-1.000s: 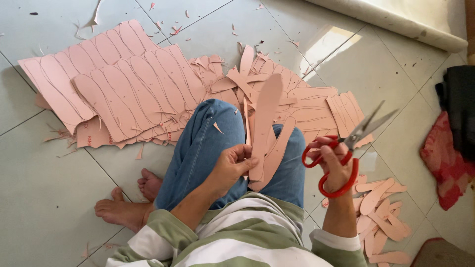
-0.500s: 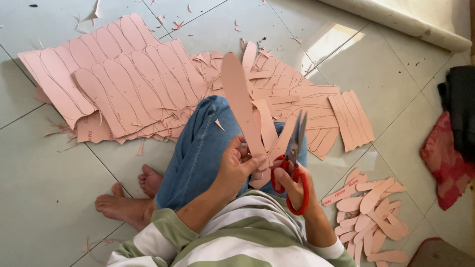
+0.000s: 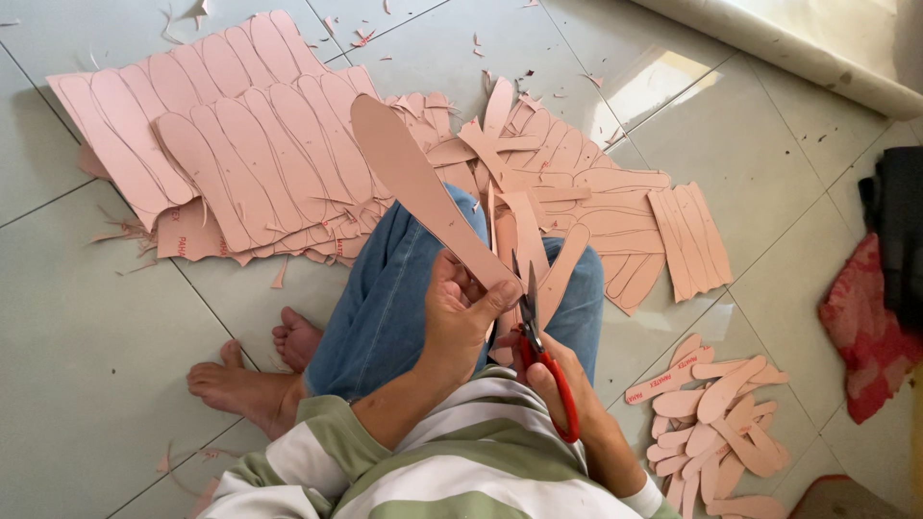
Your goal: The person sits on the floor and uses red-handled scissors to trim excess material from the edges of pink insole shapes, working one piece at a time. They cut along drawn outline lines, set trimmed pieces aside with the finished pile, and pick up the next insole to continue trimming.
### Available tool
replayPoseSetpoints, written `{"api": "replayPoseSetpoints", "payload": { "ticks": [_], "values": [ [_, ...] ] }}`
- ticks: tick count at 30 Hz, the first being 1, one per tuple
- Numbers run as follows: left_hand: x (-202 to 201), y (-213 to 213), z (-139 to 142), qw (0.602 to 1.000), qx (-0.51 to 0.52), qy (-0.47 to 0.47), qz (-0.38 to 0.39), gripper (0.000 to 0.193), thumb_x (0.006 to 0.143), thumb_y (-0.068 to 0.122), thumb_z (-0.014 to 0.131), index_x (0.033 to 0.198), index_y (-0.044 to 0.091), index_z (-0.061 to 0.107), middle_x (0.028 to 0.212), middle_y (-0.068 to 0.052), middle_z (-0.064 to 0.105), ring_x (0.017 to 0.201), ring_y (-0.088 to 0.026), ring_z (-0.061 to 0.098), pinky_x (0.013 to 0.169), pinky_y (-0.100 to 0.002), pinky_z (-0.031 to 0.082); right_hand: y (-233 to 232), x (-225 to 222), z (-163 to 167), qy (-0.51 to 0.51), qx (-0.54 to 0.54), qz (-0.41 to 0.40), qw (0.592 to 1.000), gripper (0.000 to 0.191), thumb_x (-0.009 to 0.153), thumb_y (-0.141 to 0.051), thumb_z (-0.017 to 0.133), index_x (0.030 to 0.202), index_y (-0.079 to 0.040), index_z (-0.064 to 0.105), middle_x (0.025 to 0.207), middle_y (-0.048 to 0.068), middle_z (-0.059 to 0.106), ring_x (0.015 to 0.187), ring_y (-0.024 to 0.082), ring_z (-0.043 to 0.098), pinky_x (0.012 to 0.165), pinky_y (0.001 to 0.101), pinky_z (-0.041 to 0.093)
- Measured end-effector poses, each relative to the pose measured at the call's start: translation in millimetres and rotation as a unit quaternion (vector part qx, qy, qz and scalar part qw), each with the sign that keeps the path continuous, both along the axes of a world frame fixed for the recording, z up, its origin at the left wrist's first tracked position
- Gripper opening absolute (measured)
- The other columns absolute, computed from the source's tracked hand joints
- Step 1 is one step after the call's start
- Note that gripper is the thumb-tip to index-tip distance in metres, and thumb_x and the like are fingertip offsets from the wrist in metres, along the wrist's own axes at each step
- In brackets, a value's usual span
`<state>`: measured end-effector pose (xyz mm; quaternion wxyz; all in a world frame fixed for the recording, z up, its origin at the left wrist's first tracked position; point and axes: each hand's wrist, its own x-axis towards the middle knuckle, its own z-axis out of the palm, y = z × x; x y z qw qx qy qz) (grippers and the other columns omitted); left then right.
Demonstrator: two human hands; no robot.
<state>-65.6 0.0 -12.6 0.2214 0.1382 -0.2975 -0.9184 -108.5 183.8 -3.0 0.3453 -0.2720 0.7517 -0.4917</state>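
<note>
cutting step in hand – left hand grips pink insole piece raised over the lap, right hand clenched on red scissors, blades at its lower edge. next move likely needs turning the piece along the outline – cut insoles piled on floor.

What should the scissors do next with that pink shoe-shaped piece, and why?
Probably close the blades a little and snip on along the edge. The left hand pinches the pink insole piece at its lower end, and the red-handled scissors in the right hand point up right beside that grip, against the piece's edge.
</note>
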Motion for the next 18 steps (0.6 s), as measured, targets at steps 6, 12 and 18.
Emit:
{"api": "replayPoseSetpoints", "payload": {
  "ticks": [6, 12, 18],
  "values": [
    [1.0, 4.1, 6.9, 0.998, -0.034, -0.051, 0.027, 0.043, 0.089, 0.001, 0.076, 0.121, 0.005, 0.047, 0.107, -0.006, 0.065, 0.099, -0.012, 0.066, 0.087, -0.028, 0.058, -5.1, 2.5, 0.1, -0.033, 0.006, -0.006, 0.999, 0.083, 0.093, -0.074, 0.047, 0.117, 0.003, 0.065, 0.073, 0.000, 0.051, 0.067, 0.012, 0.048, 0.061, 0.0271, 0.043],
    [2.7, 4.3, 9.2, 0.997, -0.043, -0.055, 0.042, 0.044, 0.090, 0.003, 0.078, 0.121, 0.006, 0.047, 0.105, -0.006, 0.064, 0.096, -0.011, 0.065, 0.085, -0.026, 0.058, -8.8, 3.7, 1.0, -0.039, 0.000, 0.004, 0.999, 0.082, 0.094, -0.072, 0.048, 0.120, 0.003, 0.065, 0.073, 0.000, 0.050, 0.066, 0.012, 0.047, 0.061, 0.0272, 0.043],
    [3.2, 3.4, 12.9, 0.996, -0.043, -0.065, 0.044, 0.045, 0.090, 0.005, 0.078, 0.121, 0.007, 0.046, 0.099, -0.005, 0.065, 0.088, -0.011, 0.065, 0.078, -0.027, 0.058, -10.4, 5.1, 4.1, -0.060, -0.007, 0.010, 0.998, 0.082, 0.093, -0.071, 0.050, 0.122, 0.005, 0.064, 0.074, 0.000, 0.049, 0.067, 0.012, 0.046, 0.061, 0.0276, 0.042]
  ]
}}
